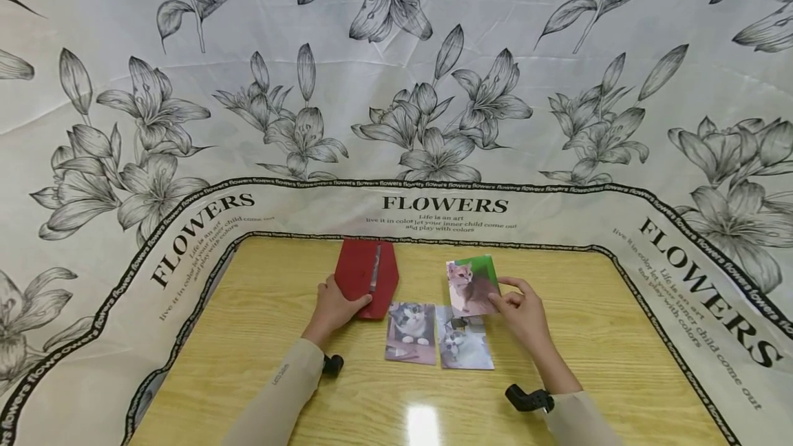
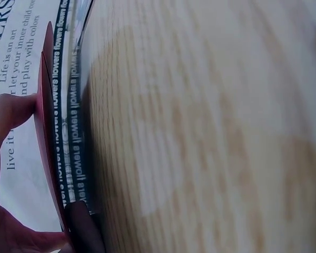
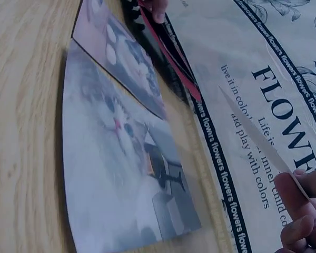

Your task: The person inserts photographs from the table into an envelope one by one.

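My left hand (image 1: pixel 337 308) grips a red envelope (image 1: pixel 356 270) by its lower left part, the thumb lying on its face. Through a slit in the envelope a dark strip shows. In the left wrist view the envelope (image 2: pixel 46 116) is seen edge-on between thumb and fingers. My right hand (image 1: pixel 523 312) pinches a cat photo (image 1: pixel 471 291) with a green background at its right edge. The photo overlaps the top of another cat photo (image 1: pixel 467 349) on the table. Beside that lies a photo of a grey-and-white cat (image 1: pixel 411 336). The right wrist view shows the held photo (image 3: pixel 258 137) edge-on.
The wooden table (image 1: pixel 260 377) runs up to a white cloth (image 1: pixel 446 215) printed with flowers and lettering, which rises behind it and along both sides. A black wrist camera (image 1: pixel 529 398) sits on the right wrist, another (image 1: pixel 333 365) on the left.
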Tool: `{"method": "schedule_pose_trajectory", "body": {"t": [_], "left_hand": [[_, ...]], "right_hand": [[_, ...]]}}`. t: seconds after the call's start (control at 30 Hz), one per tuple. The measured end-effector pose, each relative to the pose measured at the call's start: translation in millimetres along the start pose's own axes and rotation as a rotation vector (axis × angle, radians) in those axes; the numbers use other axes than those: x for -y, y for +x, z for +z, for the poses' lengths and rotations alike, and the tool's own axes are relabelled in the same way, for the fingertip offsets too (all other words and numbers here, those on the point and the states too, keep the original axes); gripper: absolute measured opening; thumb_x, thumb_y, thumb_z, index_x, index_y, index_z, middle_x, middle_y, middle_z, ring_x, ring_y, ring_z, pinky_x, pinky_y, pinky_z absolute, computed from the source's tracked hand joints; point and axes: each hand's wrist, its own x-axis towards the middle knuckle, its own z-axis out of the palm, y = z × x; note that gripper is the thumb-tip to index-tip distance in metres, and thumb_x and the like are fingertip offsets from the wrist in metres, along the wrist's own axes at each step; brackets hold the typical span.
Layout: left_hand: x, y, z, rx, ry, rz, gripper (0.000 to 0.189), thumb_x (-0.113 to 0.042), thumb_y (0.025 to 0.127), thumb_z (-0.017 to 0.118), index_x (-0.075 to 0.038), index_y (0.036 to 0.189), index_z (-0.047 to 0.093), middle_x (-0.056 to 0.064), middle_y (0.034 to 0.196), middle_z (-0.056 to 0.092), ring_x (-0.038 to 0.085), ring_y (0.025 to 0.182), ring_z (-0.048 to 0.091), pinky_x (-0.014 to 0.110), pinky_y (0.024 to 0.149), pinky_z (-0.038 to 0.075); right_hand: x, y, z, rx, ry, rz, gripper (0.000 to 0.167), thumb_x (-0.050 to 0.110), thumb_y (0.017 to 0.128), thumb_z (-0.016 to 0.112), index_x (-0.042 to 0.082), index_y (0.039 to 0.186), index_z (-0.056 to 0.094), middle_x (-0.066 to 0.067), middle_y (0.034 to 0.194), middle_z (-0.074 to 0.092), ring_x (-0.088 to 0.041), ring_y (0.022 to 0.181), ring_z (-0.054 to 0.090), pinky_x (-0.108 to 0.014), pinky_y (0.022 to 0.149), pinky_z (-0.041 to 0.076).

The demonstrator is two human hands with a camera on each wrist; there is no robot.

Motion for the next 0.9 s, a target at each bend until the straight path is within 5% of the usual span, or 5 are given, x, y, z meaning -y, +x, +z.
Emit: {"method": "schedule_pose_trajectory", "body": {"t": [0.47,0.9], "left_hand": [[0.4,-0.7,0.4,-0.005,-0.008,0.002,0.110,-0.050,0.089,0.086,0.010,0.160,0.027,0.031,0.139,0.045,0.041,0.120,0.056,0.058,0.102,0.053],[-0.6,-2.7,-1.3,-0.013,-0.005,0.020,0.107,-0.047,0.089,0.086,0.011,0.158,0.029,0.030,0.136,0.047,0.041,0.117,0.056,0.058,0.101,0.053]], "right_hand": [[19,27.5,48,0.028,0.104,-0.017,0.042,0.011,0.102,0.076,-0.001,0.139,0.062,-0.011,0.078,0.073,-0.009,0.062,0.053,-0.023,0.059,0.042],[31,46.7,81,0.047,0.157,0.013,0.041,0.008,0.101,0.077,-0.002,0.137,0.062,-0.004,0.074,0.070,-0.028,0.070,0.062,-0.023,0.057,0.042]]}}
